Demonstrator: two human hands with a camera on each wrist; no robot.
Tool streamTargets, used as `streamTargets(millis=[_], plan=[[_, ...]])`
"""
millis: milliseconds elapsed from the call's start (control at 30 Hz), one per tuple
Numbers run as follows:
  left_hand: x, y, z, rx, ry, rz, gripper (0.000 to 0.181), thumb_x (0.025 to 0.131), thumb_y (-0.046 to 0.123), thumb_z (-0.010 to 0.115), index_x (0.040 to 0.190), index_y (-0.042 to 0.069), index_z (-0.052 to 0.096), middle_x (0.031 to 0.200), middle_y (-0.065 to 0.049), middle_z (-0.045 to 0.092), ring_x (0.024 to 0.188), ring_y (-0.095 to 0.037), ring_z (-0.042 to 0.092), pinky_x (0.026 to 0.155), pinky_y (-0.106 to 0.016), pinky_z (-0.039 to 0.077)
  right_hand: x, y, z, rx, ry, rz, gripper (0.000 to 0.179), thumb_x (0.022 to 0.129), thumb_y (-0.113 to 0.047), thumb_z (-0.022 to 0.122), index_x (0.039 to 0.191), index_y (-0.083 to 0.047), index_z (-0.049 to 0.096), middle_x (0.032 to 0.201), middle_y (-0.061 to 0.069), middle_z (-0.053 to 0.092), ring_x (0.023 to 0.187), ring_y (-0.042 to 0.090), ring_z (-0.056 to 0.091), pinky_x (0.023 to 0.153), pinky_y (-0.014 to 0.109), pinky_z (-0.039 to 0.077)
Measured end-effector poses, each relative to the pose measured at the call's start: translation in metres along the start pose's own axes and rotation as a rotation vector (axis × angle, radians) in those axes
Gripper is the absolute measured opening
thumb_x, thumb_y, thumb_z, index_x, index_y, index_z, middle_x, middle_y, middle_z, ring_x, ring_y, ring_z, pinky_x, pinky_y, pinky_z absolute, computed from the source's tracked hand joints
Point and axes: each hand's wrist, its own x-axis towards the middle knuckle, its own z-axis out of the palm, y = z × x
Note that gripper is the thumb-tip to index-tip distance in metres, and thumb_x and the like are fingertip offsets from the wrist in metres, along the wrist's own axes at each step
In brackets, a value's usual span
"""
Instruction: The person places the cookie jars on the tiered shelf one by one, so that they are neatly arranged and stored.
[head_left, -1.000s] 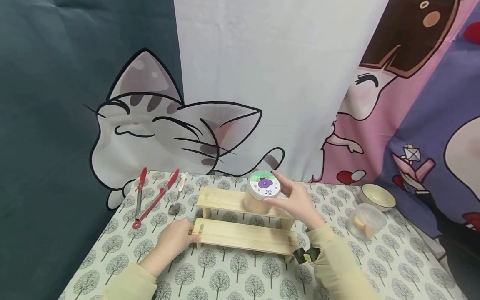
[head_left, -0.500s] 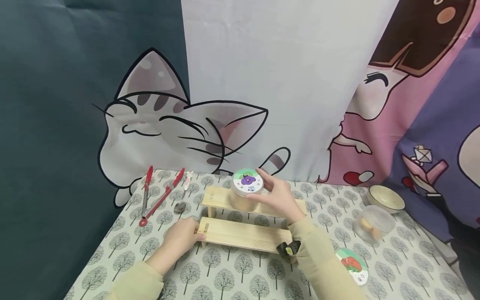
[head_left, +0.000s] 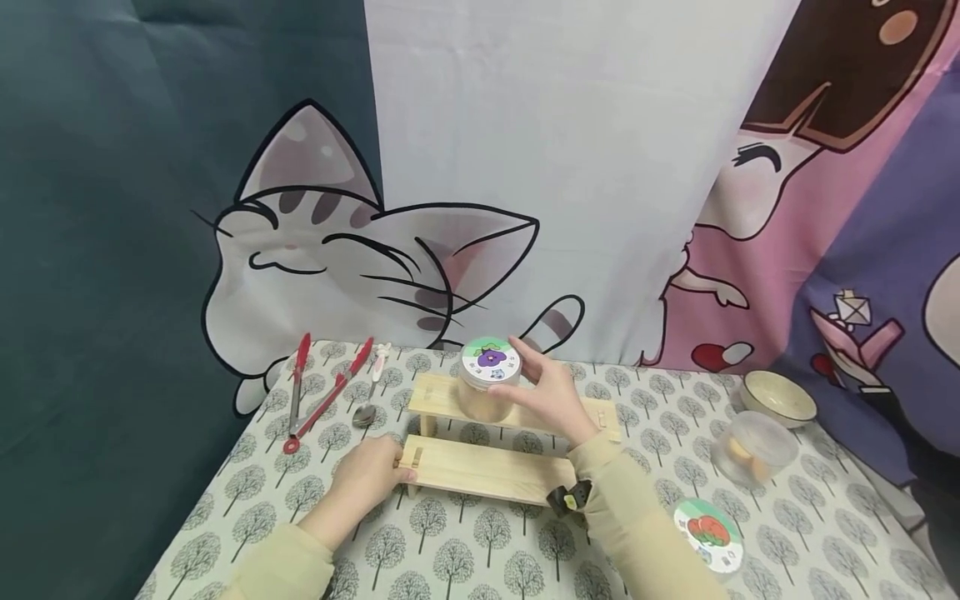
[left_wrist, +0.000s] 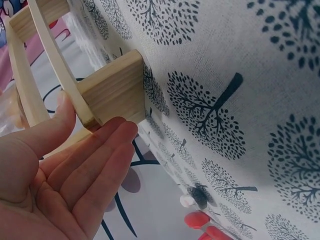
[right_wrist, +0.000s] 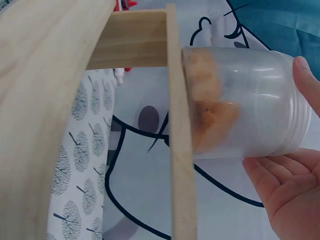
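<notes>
from my end of the link i take this for a staged kitchen-style corner; whether a home or a studio surrounds it, i can't tell. what tells me is the hanging cloth (head_left: pixel 585 125) across the back, wrinkled and printed with a big cartoon cat (head_left: pixel 300 308), and the tablecloth (head_left: pixel 540 546) patterned with trees. on it i make out kitchen things: red-and-metal tongs (head_left: pixel 339 385), a metal spoon (head_left: pixel 364 415), a cream bowl (head_left: pixel 780 393), a frosted tub (head_left: pixel 756 446) with orange pieces inside, a jar (head_left: pixel 483 402) with a colourful lid (head_left: pixel 490 358) and a two-step wooden rack (head_left: pixel 487 471).

Both sleeves (head_left: pixel 637 517) are pale yellow, with a black device (head_left: pixel 567 499) by the right.
</notes>
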Motion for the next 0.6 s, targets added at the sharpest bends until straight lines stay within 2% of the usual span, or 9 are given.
streamTargets(millis=[167,367,600], plan=[[0.0002,-0.001,0.0,-0.001,0.0,0.01,0.022,0.071,0.026,0.08,0.075,0.009,0.068,0.063,0.003,0.053,0.053,-0.014,0.045,0.052,-0.028,0.036,-0.0012,0.0007,0.0023,0.005,0.012,0.004,0.092,0.068,-0.031,0.085,0.144,-0.011,0.038,0.142,0.012,0.045,0.124,0.027,0.052,0.101,0.032,0.04],[0.0001,0.0001,-0.0003,-0.006,0.004,0.009,0.022,0.071,0.027,0.079,0.076,0.009,0.067,0.062,0.003,0.052,0.053,-0.014,0.044,0.051,-0.028,0.035,-0.0019,0.0009,0.0005,0.028,-0.011,0.01,0.095,0.068,-0.032,0.085,0.146,-0.014,0.035,0.145,0.008,0.042,0.128,0.024,0.048,0.105,0.035,0.036],[-0.0012,0.0011,-0.0014,-0.005,-0.003,0.004,0.023,0.072,0.027,0.079,0.076,0.008,0.068,0.06,0.002,0.049,0.052,-0.013,0.042,0.049,-0.027,0.034,-0.0058,0.0017,-0.0064,0.024,-0.026,-0.008,0.096,0.068,-0.033,0.084,0.146,-0.013,0.033,0.148,0.005,0.038,0.131,0.023,0.044,0.105,0.033,0.035]])
